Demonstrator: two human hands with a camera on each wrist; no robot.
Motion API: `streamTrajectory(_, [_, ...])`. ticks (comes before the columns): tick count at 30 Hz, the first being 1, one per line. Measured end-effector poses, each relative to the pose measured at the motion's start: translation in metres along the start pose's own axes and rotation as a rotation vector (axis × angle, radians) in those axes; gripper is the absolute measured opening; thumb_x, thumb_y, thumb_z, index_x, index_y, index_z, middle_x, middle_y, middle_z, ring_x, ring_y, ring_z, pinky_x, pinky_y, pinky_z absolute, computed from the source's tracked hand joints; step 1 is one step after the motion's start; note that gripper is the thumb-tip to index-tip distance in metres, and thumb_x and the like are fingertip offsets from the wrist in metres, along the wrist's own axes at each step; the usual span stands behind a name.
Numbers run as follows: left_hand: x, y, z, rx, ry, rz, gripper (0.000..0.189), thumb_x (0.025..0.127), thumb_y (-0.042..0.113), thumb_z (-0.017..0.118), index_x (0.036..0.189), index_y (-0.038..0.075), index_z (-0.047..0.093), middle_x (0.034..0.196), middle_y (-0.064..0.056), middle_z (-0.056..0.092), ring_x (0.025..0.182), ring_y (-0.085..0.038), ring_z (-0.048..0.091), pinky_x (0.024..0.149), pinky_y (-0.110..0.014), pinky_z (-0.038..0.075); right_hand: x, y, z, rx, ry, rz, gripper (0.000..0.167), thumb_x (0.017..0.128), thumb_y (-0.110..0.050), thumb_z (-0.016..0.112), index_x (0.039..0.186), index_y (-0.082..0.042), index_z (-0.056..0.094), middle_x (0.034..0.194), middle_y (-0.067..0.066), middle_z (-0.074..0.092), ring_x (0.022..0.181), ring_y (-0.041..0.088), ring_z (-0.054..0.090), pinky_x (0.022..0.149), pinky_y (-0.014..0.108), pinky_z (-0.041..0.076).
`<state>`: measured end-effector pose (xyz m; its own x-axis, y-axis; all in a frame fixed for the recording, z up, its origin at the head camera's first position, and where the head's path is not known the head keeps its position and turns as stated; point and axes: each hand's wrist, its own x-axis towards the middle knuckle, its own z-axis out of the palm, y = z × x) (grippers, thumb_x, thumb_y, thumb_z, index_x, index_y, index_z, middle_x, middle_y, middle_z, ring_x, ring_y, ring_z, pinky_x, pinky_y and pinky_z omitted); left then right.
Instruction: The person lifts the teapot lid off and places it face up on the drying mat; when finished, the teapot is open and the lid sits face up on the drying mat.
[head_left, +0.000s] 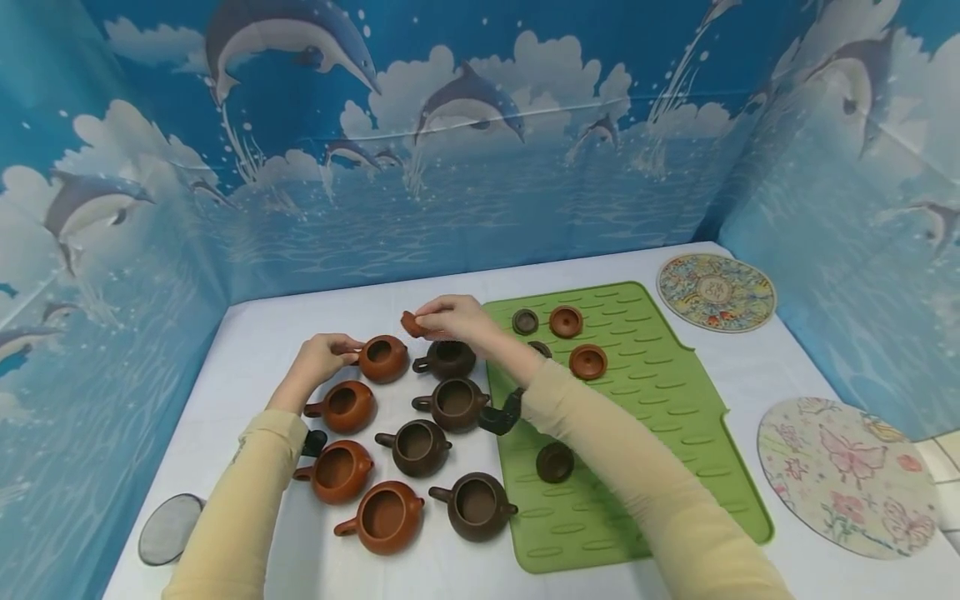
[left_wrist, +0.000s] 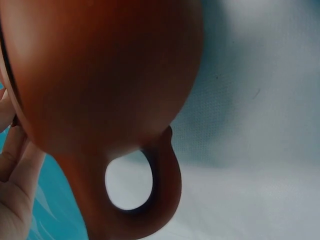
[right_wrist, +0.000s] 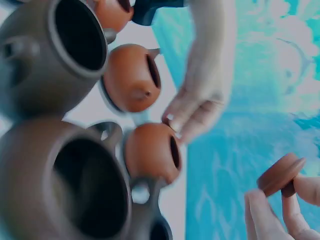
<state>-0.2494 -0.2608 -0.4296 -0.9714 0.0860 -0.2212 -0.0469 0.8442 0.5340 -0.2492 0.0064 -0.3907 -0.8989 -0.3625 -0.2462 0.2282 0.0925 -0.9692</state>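
Note:
My right hand [head_left: 457, 318] pinches a reddish-brown teapot lid [head_left: 411, 324] between thumb and fingers, held up above the far end of the teapots. The lid [right_wrist: 281, 175] is tilted in the right wrist view. My left hand [head_left: 324, 357] grips the handle side of the farthest reddish-brown teapot [head_left: 390, 370], which stands lidless. Three more reddish-brown teapots, one of them [head_left: 360, 408] just nearer, line up below it. Beside them runs a row of several dark brown open teapots [head_left: 429, 454]. A reddish-brown teapot [left_wrist: 115, 90] fills much of the left wrist view, with left-hand fingers [left_wrist: 25, 175] behind it.
A green mat [head_left: 645, 433] on the right holds reddish-brown lids [head_left: 588, 361] and dark lids [head_left: 555, 462]. Farther right lie a patterned round mat [head_left: 716, 292] and a butterfly mat [head_left: 847, 475]. A grey oval object [head_left: 171, 529] lies front left. Dolphin-print curtains [head_left: 465, 217] surround the table.

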Motion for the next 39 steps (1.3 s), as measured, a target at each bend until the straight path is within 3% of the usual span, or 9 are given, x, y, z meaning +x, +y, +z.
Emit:
streamTrajectory(4, [0.000, 0.001, 0.001, 0.006, 0.004, 0.006, 0.027, 0.096, 0.010, 0.063, 0.122, 0.005, 0.068, 0.120, -0.021, 0.068, 0.115, -0.039, 0.061, 0.098, -0.052, 0.050, -0.030, 0.008, -0.046, 0.126, -0.064, 0.014, 0.038, 0.100, -0.008, 0.055, 0.134, 0.006, 0.051, 0.133, 0.021, 0.055, 0.113, 0.024, 0.064, 0.106, 0.039, 0.048])
streamTrajectory(7, [0.000, 0.001, 0.002, 0.007, -0.001, 0.007, 0.027, 0.096, 0.010, 0.063, 0.123, 0.005, 0.068, 0.120, -0.021, 0.068, 0.115, -0.039, 0.060, 0.099, -0.052, 0.050, -0.056, 0.019, -0.080, 0.193, -0.100, 0.009, 0.043, 0.102, -0.008, 0.050, 0.142, 0.008, 0.042, 0.132, 0.017, 0.054, 0.105, 0.011, 0.065, 0.104, 0.034, 0.049])
streamTrajectory(9, [0.001, 0.000, 0.002, 0.005, -0.004, 0.006, 0.027, 0.097, 0.010, 0.063, 0.123, 0.006, 0.068, 0.121, -0.020, 0.068, 0.116, -0.038, 0.060, 0.100, -0.052, 0.049, -0.074, 0.029, -0.099, 0.255, -0.116, 0.014, 0.045, 0.103, -0.007, 0.047, 0.145, 0.008, 0.036, 0.129, 0.013, 0.056, 0.103, 0.011, 0.067, 0.101, 0.031, 0.051])
streamTrajectory(16, [0.000, -0.002, 0.002, 0.011, -0.007, -0.001, 0.028, 0.097, 0.012, 0.062, 0.124, 0.006, 0.068, 0.123, -0.020, 0.067, 0.118, -0.039, 0.058, 0.101, -0.053, 0.048, -0.133, 0.071, -0.145, 0.359, -0.113, 0.058, 0.021, 0.102, -0.005, 0.049, 0.122, -0.009, 0.057, 0.111, 0.001, 0.068, 0.100, 0.015, 0.071, 0.093, 0.026, 0.055])
streamTrajectory(18, [0.000, -0.002, 0.002, 0.011, -0.007, -0.001, 0.028, 0.098, 0.013, 0.062, 0.124, 0.007, 0.068, 0.124, -0.020, 0.067, 0.119, -0.039, 0.058, 0.102, -0.054, 0.047, -0.147, 0.082, -0.154, 0.343, -0.106, 0.075, 0.021, 0.102, -0.007, 0.050, 0.121, -0.009, 0.058, 0.111, 0.000, 0.069, 0.101, 0.014, 0.071, 0.093, 0.026, 0.055])
streamTrajectory(22, [-0.001, -0.001, 0.001, 0.010, -0.005, 0.000, 0.029, 0.098, 0.015, 0.062, 0.125, 0.007, 0.068, 0.123, -0.019, 0.067, 0.119, -0.039, 0.058, 0.103, -0.055, 0.046, -0.169, 0.099, -0.165, 0.300, -0.116, 0.104, 0.042, 0.104, -0.016, 0.050, 0.138, 0.007, 0.043, 0.110, 0.001, 0.070, 0.103, 0.014, 0.070, 0.095, 0.027, 0.054])
streamTrajectory(25, [-0.001, 0.000, 0.000, 0.013, -0.006, 0.005, 0.029, 0.098, 0.014, 0.061, 0.125, 0.007, 0.067, 0.123, -0.020, 0.067, 0.119, -0.039, 0.058, 0.103, -0.055, 0.046, -0.179, 0.111, -0.170, 0.265, -0.142, 0.112, 0.054, 0.105, -0.021, 0.048, 0.141, 0.017, 0.033, 0.111, 0.002, 0.071, 0.104, 0.015, 0.069, 0.096, 0.029, 0.053])
streamTrajectory(32, [-0.001, -0.001, 0.000, 0.007, -0.007, 0.010, 0.029, 0.098, 0.013, 0.061, 0.126, 0.006, 0.067, 0.126, -0.021, 0.065, 0.119, -0.040, 0.058, 0.102, -0.055, 0.046, -0.189, 0.129, -0.169, 0.053, -0.165, 0.119, 0.056, 0.104, -0.020, 0.052, 0.137, 0.022, 0.037, 0.116, 0.002, 0.068, 0.101, 0.012, 0.069, 0.094, 0.029, 0.055])
streamTrajectory(39, [0.000, 0.000, 0.000, -0.015, -0.022, -0.033, 0.029, 0.099, 0.013, 0.060, 0.125, 0.005, 0.067, 0.128, -0.020, 0.064, 0.122, -0.038, 0.056, 0.103, -0.054, 0.046, -0.196, 0.130, -0.169, -0.188, -0.149, 0.131, 0.050, 0.101, -0.023, 0.056, 0.132, 0.017, 0.050, 0.125, 0.024, 0.062, 0.098, 0.012, 0.069, 0.088, 0.027, 0.057])
